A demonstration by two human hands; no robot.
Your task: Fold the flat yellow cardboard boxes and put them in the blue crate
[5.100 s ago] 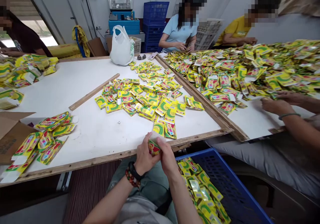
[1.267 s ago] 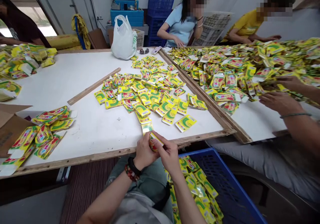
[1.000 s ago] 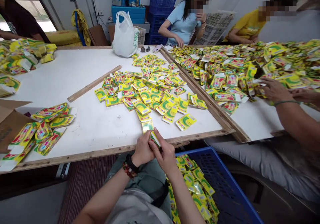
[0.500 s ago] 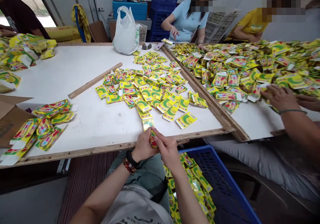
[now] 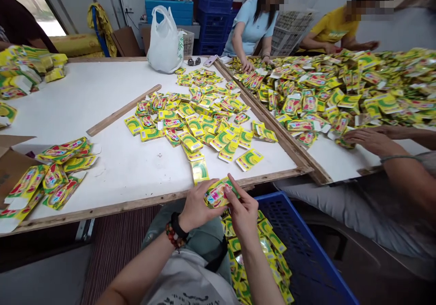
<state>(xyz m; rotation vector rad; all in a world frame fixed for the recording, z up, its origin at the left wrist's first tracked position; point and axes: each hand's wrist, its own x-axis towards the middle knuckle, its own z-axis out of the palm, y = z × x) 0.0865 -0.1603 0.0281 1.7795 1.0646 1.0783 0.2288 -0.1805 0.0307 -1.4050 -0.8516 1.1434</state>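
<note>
Box (image 5: pixel 215 196), one, lower centre; left fingers (image 5: pixel 213 212) and right fingers (image 5: pixel 235 200) closed about its ends. Risk: denting, from over-tight pinching.

Carton (image 5: pixel 215 195) partly behind fingers (image 5: pixel 233 200), ends uncertain

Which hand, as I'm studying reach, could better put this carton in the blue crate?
Likely the right hand, nearer the blue crate than the left hand; both hold the printed carton.
</note>
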